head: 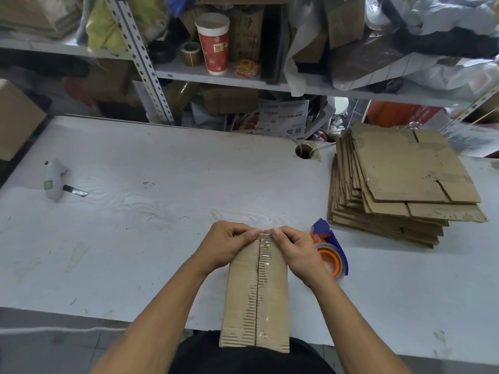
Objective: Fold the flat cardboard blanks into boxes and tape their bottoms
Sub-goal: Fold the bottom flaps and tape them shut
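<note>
Box (256,292) stands at the near edge of the table (162,211), centre, its taped bottom facing up. A strip of clear tape (263,268) runs along the middle seam from near end to far end.

Left hand (226,245): grip curled over the far left corner of the box, thumb lying along the far edge and pressing the tape end down. Right hand (293,249): the same on the far right corner, thumb tip meeting the left thumb at the seam. Both grips hold the box; neither is slack.

Tape dispenser (328,251), blue and orange, lies on the table just right of the right hand, partly hidden behind it. Stack of flat cardboard blanks (399,184) sits further right, toward the far side, well apart from the box, its sheets fanned unevenly.

White utility knife (55,179) lies far left on the table, blade out. Red paper cup (213,43) stands on the shelf (216,76) behind the table.
</note>
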